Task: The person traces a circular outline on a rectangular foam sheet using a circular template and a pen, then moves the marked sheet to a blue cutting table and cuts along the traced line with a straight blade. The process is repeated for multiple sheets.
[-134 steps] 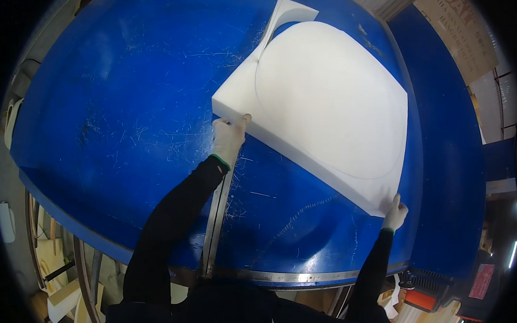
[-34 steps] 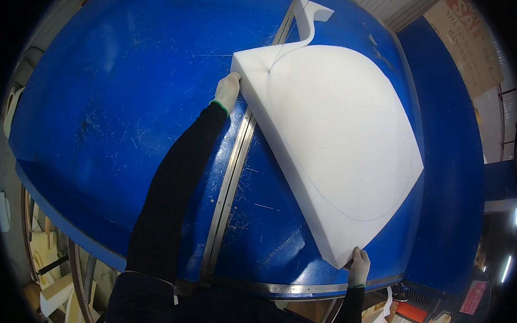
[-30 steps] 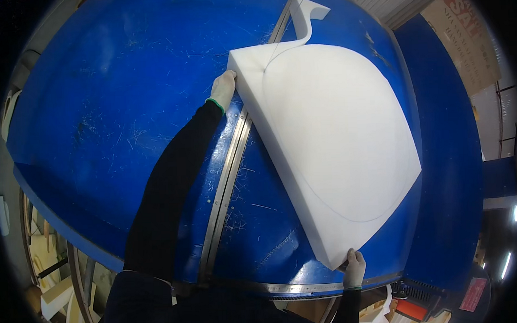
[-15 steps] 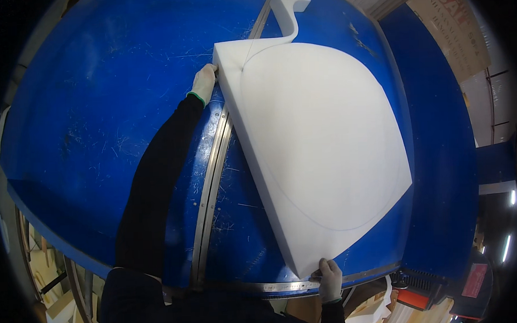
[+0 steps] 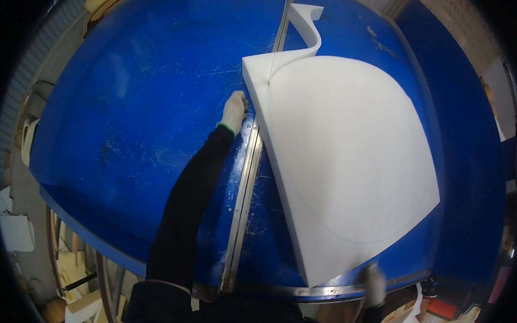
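Observation:
A thick white foam slab (image 5: 349, 158) lies on the blue table, with a faint curved outline drawn on its top. A curved, partly cut-away foam strip (image 5: 308, 31) extends from its far end. What looks like a thin upright wire (image 5: 273, 67) meets the foam where the strip and slab join. My left hand (image 5: 235, 112), in a white glove with a green cuff, is beside the slab's left edge, fingers curled together and nothing visible in them. My gloved right hand (image 5: 375, 284) is near the slab's close edge, at the table's front; motion blurs its fingers.
A metal rail (image 5: 244, 204) runs front to back across the blue table (image 5: 116, 149), partly under the foam. A metal strip (image 5: 331, 290) edges the table's front. Foam offcuts (image 5: 84, 310) lie below at the left. A blue panel (image 5: 460, 154) rises along the right.
My left hand has let go of the slab's far left edge and come nearer. My right hand has left the near corner and moved right. The view has shifted; the slab seems still.

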Action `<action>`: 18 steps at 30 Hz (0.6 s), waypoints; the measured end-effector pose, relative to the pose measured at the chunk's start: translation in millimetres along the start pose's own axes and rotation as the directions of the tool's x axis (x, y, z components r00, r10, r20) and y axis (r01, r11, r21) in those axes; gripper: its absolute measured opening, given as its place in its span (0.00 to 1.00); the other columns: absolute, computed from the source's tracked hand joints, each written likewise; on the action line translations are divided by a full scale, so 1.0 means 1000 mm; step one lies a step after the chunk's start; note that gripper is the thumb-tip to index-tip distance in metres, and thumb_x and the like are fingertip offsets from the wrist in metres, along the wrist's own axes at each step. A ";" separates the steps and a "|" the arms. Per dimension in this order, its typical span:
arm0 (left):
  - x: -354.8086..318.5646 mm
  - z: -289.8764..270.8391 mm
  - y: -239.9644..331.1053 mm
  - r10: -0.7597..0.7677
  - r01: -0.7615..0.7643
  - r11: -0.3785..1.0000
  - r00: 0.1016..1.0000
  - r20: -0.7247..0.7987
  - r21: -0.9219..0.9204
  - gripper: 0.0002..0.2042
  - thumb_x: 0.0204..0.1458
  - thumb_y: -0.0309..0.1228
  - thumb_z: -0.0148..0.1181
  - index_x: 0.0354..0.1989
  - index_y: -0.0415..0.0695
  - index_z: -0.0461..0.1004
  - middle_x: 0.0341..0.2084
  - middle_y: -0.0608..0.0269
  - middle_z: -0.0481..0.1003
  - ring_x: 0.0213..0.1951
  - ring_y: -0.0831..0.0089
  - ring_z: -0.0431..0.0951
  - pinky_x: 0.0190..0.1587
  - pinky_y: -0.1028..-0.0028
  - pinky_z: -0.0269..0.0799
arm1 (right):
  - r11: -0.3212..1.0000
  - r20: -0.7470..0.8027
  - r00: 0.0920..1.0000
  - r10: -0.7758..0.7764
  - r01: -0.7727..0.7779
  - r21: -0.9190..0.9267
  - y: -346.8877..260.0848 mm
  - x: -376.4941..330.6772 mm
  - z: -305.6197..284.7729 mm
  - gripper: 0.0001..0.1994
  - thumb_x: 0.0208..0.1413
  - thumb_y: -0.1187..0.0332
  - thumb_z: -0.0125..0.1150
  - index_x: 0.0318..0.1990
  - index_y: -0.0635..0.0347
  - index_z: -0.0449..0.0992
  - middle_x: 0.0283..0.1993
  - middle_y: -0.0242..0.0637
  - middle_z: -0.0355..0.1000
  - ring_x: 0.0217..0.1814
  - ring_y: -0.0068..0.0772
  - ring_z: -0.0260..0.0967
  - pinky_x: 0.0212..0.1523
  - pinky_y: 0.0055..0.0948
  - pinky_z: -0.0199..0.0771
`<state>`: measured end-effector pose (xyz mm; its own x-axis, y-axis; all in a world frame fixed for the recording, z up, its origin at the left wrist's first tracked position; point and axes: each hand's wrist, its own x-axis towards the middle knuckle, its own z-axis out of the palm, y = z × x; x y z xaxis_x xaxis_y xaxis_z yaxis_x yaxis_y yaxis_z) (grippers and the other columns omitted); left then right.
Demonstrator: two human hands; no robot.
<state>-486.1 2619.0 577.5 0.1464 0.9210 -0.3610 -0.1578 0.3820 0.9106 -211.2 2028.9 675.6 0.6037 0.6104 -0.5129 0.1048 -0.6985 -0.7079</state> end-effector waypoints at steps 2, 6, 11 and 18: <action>-0.061 0.012 -0.001 -0.012 0.017 0.990 0.999 -0.036 0.139 0.19 0.59 0.47 0.53 0.37 0.40 0.72 0.25 0.69 0.70 0.29 0.74 0.72 0.32 0.68 0.69 | 0.981 -0.292 0.956 0.035 0.023 0.194 0.015 0.047 -0.043 0.28 0.67 0.39 0.47 0.25 0.54 0.64 0.20 0.27 0.60 0.19 0.22 0.58 0.20 0.26 0.62; -0.150 0.031 -0.023 -0.099 -0.024 0.868 0.970 0.221 0.497 0.22 0.58 0.46 0.59 0.29 0.33 0.75 0.16 0.58 0.72 0.24 0.68 0.76 0.28 0.64 0.68 | 0.918 -0.356 0.907 0.224 -0.075 0.389 0.013 0.126 -0.111 0.31 0.59 0.34 0.55 0.31 0.60 0.68 0.20 0.30 0.63 0.17 0.24 0.60 0.17 0.25 0.60; -0.198 0.053 -0.035 0.135 -0.181 0.791 0.983 0.122 0.585 0.20 0.55 0.41 0.65 0.33 0.29 0.75 0.24 0.56 0.75 0.28 0.69 0.75 0.31 0.67 0.70 | 0.807 -0.395 0.915 0.083 0.171 0.566 0.016 0.169 -0.081 0.23 0.67 0.50 0.54 0.47 0.67 0.70 0.41 0.41 0.74 0.36 0.34 0.75 0.29 0.33 0.78; -0.193 0.064 -0.057 0.227 -0.230 0.897 0.972 0.054 0.378 0.15 0.56 0.35 0.62 0.33 0.30 0.78 0.22 0.55 0.77 0.27 0.67 0.76 0.32 0.67 0.70 | 0.885 -0.266 0.962 0.053 0.078 0.459 0.048 0.189 -0.118 0.18 0.69 0.59 0.51 0.55 0.66 0.68 0.52 0.46 0.73 0.51 0.44 0.76 0.44 0.48 0.82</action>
<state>-443.3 2414.4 607.8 0.1596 0.9781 -0.1336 0.1936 0.1018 0.9758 1.4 2067.0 602.3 0.7971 0.4509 -0.4018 -0.2230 -0.3986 -0.8896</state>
